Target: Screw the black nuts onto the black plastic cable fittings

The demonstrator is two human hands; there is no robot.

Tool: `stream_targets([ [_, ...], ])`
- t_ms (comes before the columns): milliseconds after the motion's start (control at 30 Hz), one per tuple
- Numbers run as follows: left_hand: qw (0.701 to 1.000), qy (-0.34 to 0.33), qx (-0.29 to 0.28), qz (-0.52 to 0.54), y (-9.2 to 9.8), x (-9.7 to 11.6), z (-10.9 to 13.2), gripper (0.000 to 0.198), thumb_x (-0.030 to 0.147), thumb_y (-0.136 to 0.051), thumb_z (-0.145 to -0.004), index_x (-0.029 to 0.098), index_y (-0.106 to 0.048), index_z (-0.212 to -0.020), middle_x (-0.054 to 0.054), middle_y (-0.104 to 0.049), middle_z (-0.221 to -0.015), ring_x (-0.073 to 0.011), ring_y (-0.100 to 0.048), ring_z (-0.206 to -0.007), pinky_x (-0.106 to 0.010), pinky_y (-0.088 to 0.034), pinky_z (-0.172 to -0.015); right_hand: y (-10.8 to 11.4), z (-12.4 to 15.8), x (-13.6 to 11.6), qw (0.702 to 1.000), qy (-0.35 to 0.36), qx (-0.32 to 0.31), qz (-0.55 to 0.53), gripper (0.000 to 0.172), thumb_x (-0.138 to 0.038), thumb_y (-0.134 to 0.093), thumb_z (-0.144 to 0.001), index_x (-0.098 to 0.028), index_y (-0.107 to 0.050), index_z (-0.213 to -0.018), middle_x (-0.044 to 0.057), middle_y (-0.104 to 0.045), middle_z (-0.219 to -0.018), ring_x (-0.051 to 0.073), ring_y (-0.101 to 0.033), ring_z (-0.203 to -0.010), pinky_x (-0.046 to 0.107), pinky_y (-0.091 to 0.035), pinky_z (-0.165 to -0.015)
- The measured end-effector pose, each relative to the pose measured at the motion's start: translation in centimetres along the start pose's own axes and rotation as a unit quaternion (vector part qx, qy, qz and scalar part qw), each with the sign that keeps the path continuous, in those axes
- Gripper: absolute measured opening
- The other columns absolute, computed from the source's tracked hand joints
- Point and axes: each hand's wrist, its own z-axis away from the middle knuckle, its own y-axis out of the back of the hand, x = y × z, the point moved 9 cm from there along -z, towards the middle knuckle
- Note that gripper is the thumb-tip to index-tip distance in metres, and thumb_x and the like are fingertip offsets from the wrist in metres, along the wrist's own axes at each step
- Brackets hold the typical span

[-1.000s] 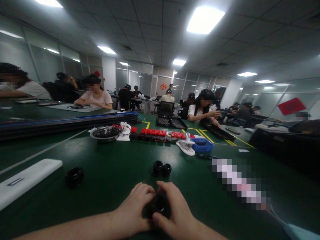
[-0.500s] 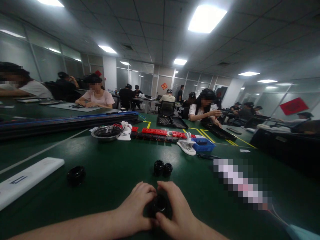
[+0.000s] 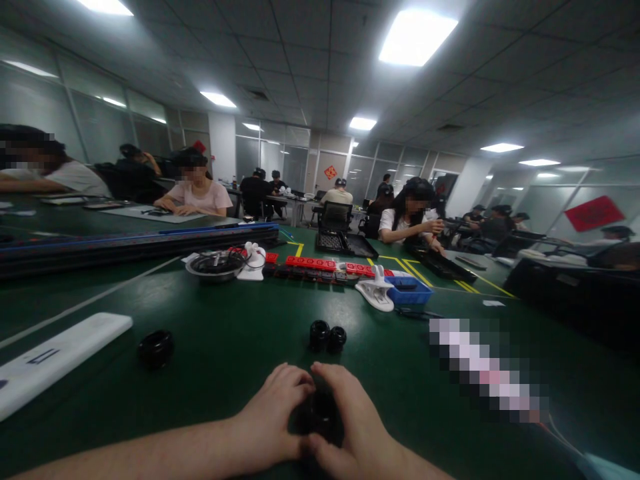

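Four black rings [image 3: 321, 411]; two hands [image 3: 273, 417]; one blue bin [image 3: 409, 291].

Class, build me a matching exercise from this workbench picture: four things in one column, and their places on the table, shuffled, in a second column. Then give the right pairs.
Things
1. black ring part
2. pair of black parts
3. white bar
4. blue tray

Places
A. far left of the green table
B. between the left hand and the right hand
C. beside the white clip
D. just beyond the hands, untouched

Pairs: 1-B, 2-D, 3-A, 4-C
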Motion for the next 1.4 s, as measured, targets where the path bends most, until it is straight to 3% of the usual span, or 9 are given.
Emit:
stream_targets([
  [133,1.0,0.001,-0.002,0.004,-0.1,-0.1,0.0,0.039,0.03,-0.069,-0.059,0.021,-0.058,-0.095,-0.003,-0.053,-0.104,-0.0244,-0.046,-0.1,-0.044,-0.025,-0.1,-0.6,0.0,1.3,0.997,-0.072,-0.026,0.0,0.058,-0.023,-0.062,-0.065,-0.015,-0.039,-0.118,0.012,-0.056,-0.102,0.025,-0.055,-0.09,0.04,-0.046,-0.078],
  [233,1.0,0.002,0.003,0.007,0.1,0.0,0.0,0.039,0.027,-0.067,-0.06,0.02,-0.057,-0.097,-0.003,-0.053,-0.102,-0.0237,-0.046,-0.099,-0.044,-0.024,-0.1,-0.1,0.1,0.6,0.999,-0.038,-0.004,-0.026,0.051,-0.016,-0.054,-0.069,-0.017,-0.039,-0.117,0.01,-0.056,-0.1,0.022,-0.055,-0.088,0.035,-0.047,-0.077],
  [367,1.0,0.006,-0.008,0.0,0.1,0.1,0.0,0.042,0.033,-0.068,-0.061,0.021,-0.057,-0.1,-0.005,-0.052,-0.106,-0.0258,-0.045,-0.102,-0.046,-0.025,-0.099,-0.4,0.1,0.1,0.999,0.002,-0.02,-0.032,0.063,-0.022,-0.057,-0.07,-0.018,-0.029,-0.126,0.012,-0.051,-0.115,0.024,-0.051,-0.102,0.038,-0.043,-0.086],
  [533,1.0,0.006,-0.002,-0.004,0.0,-0.1,-0.1,0.04,0.041,-0.069,-0.061,0.021,-0.059,-0.094,-0.005,-0.053,-0.105,-0.0255,-0.046,-0.1,-0.045,-0.026,-0.099,-1.2,-0.1,1.4,0.996,-0.064,-0.058,0.014,0.085,-0.042,-0.07,-0.061,-0.013,-0.028,-0.129,0.018,-0.046,-0.122,0.032,-0.045,-0.109,0.046,-0.038,-0.09],
  [633,1.0,-0.001,-0.003,-0.003,-0.1,0.0,-0.1,0.04,0.034,-0.069,-0.06,0.021,-0.059,-0.097,-0.005,-0.054,-0.104,-0.0248,-0.046,-0.099,-0.044,-0.029,-0.097,-1.0,-0.1,1.6,0.994,-0.094,-0.055,0.005,0.066,-0.033,-0.067,-0.064,-0.014,-0.039,-0.121,0.014,-0.054,-0.111,0.028,-0.052,-0.099,0.042,-0.043,-0.085],
  [767,1.0,0.005,-0.005,0.005,0.1,0.3,-0.1,0.043,0.025,-0.067,-0.06,0.021,-0.057,-0.101,-0.004,-0.053,-0.103,-0.0249,-0.046,-0.099,-0.047,-0.025,-0.099,-0.3,-0.2,0.2,0.999,-0.026,-0.026,-0.034,0.047,-0.019,-0.053,-0.07,-0.017,-0.042,-0.116,0.01,-0.057,-0.102,0.021,-0.055,-0.089,0.035,-0.047,-0.078],
  [1067,1.0,0.006,-0.015,0.005,-0.2,-0.3,0.0,0.043,0.041,-0.068,-0.062,0.02,-0.058,-0.099,-0.006,-0.052,-0.109,-0.0266,-0.044,-0.103,-0.046,-0.025,-0.099,-1.0,-0.3,1.0,0.996,-0.058,-0.067,0.019,0.082,-0.044,-0.067,-0.063,-0.009,-0.031,-0.129,0.019,-0.046,-0.123,0.031,-0.045,-0.111,0.045,-0.037,-0.092],
  [1233,1.0,0.003,-0.005,0.005,0.1,0.1,0.0,0.037,0.032,-0.066,-0.062,0.023,-0.057,-0.097,-0.003,-0.052,-0.103,-0.0237,-0.046,-0.099,-0.045,-0.024,-0.099,-0.7,-0.1,1.6,0.994,-0.105,-0.04,0.006,0.059,-0.031,-0.063,-0.067,-0.016,-0.04,-0.119,0.011,-0.055,-0.107,0.025,-0.053,-0.096,0.039,-0.044,-0.084],
  [1400,1.0,0.012,-0.011,0.006,0.2,0.4,0.0,0.041,0.027,-0.066,-0.06,0.021,-0.056,-0.1,-0.004,-0.053,-0.103,-0.0253,-0.045,-0.099,-0.046,-0.024,-0.099,-0.3,0.0,0.1,0.999,-0.014,-0.013,-0.025,0.055,-0.02,-0.053,-0.07,-0.018,-0.034,-0.121,0.01,-0.052,-0.11,0.022,-0.053,-0.097,0.035,-0.044,-0.084],
])
